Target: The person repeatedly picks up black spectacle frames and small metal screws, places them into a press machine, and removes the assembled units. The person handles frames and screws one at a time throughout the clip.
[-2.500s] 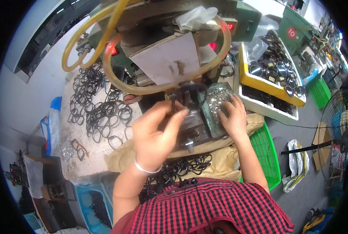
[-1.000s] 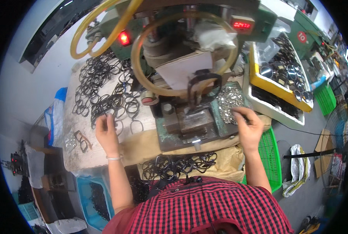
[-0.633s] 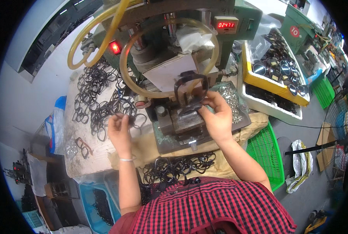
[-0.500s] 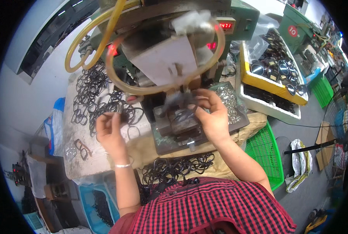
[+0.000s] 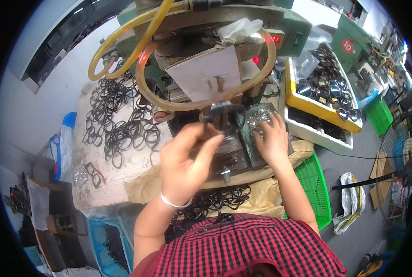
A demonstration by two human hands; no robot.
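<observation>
My left hand (image 5: 184, 159) pinches a black glasses frame (image 5: 227, 107) between thumb and fingers, in front of the press machine's working head. The frame is a little blurred and hides part of the fixture behind it. My right hand (image 5: 275, 142) lies over a dark tray of small shiny metal parts (image 5: 259, 117), its fingers apart and tips down at the parts. Whether a small piece sits under those fingertips is hidden. A white card (image 5: 206, 76) and a looped yellowish hose (image 5: 169, 107) are on the machine above my hands.
Many black frames (image 5: 118, 124) lie on the pale table at left; more frames (image 5: 220, 198) rest on brown paper near my body. At right stand foam boxes (image 5: 291, 94) of dark lenses and frames, and a green basket (image 5: 314, 189). A blue bin (image 5: 97, 240) is at lower left.
My left hand has moved right from the table to the machine, where it now holds the frame. My right hand has left the machine's front and moved right to the metal parts.
</observation>
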